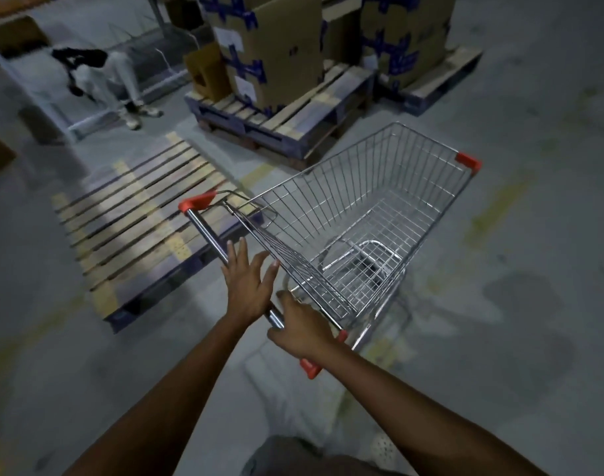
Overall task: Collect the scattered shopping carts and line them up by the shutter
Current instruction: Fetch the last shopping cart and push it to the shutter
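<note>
Shopping cart stands on the grey concrete floor, directly before the person and beside an empty wooden pallet. Its basket is of bright steel wire, a deep grid that narrows toward the front. Red plastic caps sit on a front corner and on the handle ends. The handle is a smooth chrome tube. The left hand lies on it with fingers straight and spread, not closed. The right hand curls its fingers round the tube near the right end and grips it. The wheels are hidden; only a bent lower frame shows through the mesh. Farther back, taped cardboard boxes stand on a second pallet. Another person there is too blurred to make out.
</note>
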`<state>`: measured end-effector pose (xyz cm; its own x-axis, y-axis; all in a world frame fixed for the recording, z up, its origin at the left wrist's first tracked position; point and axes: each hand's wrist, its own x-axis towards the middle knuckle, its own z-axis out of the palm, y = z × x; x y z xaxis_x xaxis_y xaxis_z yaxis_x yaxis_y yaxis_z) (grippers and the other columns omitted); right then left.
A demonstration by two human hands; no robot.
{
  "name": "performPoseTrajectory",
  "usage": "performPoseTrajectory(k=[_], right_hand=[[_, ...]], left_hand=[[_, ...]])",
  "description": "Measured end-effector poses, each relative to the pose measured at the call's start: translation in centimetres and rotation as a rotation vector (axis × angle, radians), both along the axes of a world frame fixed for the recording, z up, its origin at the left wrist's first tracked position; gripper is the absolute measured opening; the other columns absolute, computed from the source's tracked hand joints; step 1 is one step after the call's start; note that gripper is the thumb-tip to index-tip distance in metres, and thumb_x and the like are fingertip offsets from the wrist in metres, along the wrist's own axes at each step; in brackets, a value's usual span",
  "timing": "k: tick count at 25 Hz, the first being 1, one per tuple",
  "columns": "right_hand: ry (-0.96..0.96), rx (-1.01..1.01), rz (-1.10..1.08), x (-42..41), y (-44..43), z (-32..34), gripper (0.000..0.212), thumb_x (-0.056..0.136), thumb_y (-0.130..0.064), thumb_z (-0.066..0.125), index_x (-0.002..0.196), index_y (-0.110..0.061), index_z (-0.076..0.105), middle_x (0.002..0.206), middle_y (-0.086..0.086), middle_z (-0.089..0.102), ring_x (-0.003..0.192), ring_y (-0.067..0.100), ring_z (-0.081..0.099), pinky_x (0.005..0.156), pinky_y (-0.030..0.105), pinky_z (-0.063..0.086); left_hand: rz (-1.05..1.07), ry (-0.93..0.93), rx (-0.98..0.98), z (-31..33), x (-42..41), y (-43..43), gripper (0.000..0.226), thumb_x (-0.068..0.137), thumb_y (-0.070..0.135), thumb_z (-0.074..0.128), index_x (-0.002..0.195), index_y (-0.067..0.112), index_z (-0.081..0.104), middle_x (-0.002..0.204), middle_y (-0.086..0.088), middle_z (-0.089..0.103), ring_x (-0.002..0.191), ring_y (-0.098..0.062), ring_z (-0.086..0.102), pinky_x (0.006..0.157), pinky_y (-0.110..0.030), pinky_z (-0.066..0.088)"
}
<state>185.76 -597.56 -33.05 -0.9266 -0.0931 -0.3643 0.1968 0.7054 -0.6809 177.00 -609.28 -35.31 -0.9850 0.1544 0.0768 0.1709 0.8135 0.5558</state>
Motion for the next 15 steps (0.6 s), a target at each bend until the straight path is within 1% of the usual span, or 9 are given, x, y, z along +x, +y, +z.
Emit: performPoseTrajectory(k=[2,5,7,9,10,11,12,14,15], right_hand=[[0.006,-0.016,-0.047,-1.0,-0.1,0.0,0.053,0.084,-0.034,0.060,0.131,-0.016,0.042,0.109,0.011,0.067,0.098,0.032,0.064,0.079,0.039,0.053],[0.002,0.120,-0.022,-3.5,0.0,-0.3,0.039,0.093,-0.029,0.051,0.127,-0.011,0.054,0.115,0.016,0.066,0.105,0.034,0.063,0.084,0.038,0.052],[-0.033,0.223,-0.061,-5.4,0.1,-0.5,0.037,0.096,-0.031,0.048,0.130,-0.015,0.053,0.123,0.013,0.063,0.111,0.032,0.061,0.088,0.039,0.051],[-0.042,0.276,-0.169,-7.4,0.2,-0.6,0.034,0.094,-0.030,0.050,0.124,-0.018,0.057,0.121,0.010,0.064,0.109,0.029,0.062,0.085,0.037,0.051],[-0.058,0.281,-0.233,-8.1,0.0,-0.7,0.031,0.091,-0.031,0.054,0.118,-0.018,0.061,0.116,0.009,0.066,0.106,0.029,0.063,0.080,0.034,0.050],[-0.077,0.290,-0.301,-8.4,-0.2,-0.7,0.028,0.087,-0.033,0.058,0.111,-0.018,0.063,0.110,0.009,0.068,0.101,0.029,0.065,0.075,0.032,0.048],[-0.088,0.304,-0.364,-8.4,-0.2,-0.8,0.029,0.084,-0.038,0.062,0.105,-0.019,0.064,0.106,0.009,0.069,0.096,0.030,0.066,0.071,0.030,0.046],[-0.086,0.401,-0.470,-8.6,-0.7,-0.8,0.041,0.079,-0.051,0.063,0.107,-0.020,0.065,0.104,0.007,0.070,0.095,0.030,0.067,0.072,0.032,0.048],[-0.091,0.466,-0.504,-8.7,-0.9,-0.7,0.047,0.078,-0.055,0.062,0.109,-0.019,0.064,0.106,0.007,0.070,0.097,0.030,0.067,0.074,0.032,0.049]], left_hand=[[-0.059,0.003,0.015,-0.1,0.6,1.1,0.077,0.087,0.074,0.013,0.133,0.029,0.055,0.162,-0.003,0.008,0.148,-0.019,-0.015,0.112,-0.055,-0.014],[-0.226,-0.004,0.056,0.1,0.8,2.0,0.073,0.088,0.071,0.014,0.135,0.031,0.053,0.162,0.000,0.003,0.147,-0.016,-0.019,0.111,-0.054,-0.019],[-0.382,0.017,0.055,0.0,0.0,1.8,0.069,0.091,0.069,0.014,0.138,0.031,0.049,0.161,0.002,0.006,0.148,-0.014,-0.016,0.110,-0.055,-0.022],[-0.558,0.050,0.068,0.2,-1.5,0.9,0.062,0.095,0.059,0.017,0.142,0.028,0.044,0.160,0.004,0.015,0.149,-0.012,-0.009,0.110,-0.056,-0.024],[-0.653,0.042,0.093,0.2,-2.8,-0.3,0.059,0.096,0.052,0.019,0.144,0.026,0.041,0.159,0.005,0.021,0.150,-0.013,-0.004,0.111,-0.056,-0.024],[-0.736,0.052,0.092,0.1,-4.5,-1.4,0.059,0.093,0.045,0.023,0.145,0.023,0.039,0.157,0.005,0.028,0.150,-0.014,0.002,0.112,-0.056,-0.021],[-0.795,0.106,0.030,-0.1,-6.1,-2.3,0.060,0.087,0.040,0.029,0.143,0.021,0.040,0.152,0.003,0.037,0.150,-0.018,0.009,0.114,-0.058,-0.016],[-0.898,0.274,-0.214,-0.3,-10.3,-3.3,0.057,0.077,0.035,0.041,0.130,0.019,0.051,0.137,-0.003,0.052,0.143,-0.025,0.029,0.116,-0.061,0.004],[-0.943,0.314,-0.328,-0.2,-12.0,-3.3,0.048,0.074,0.034,0.046,0.119,0.019,0.058,0.124,-0.005,0.058,0.133,-0.027,0.042,0.114,-0.057,0.017]])
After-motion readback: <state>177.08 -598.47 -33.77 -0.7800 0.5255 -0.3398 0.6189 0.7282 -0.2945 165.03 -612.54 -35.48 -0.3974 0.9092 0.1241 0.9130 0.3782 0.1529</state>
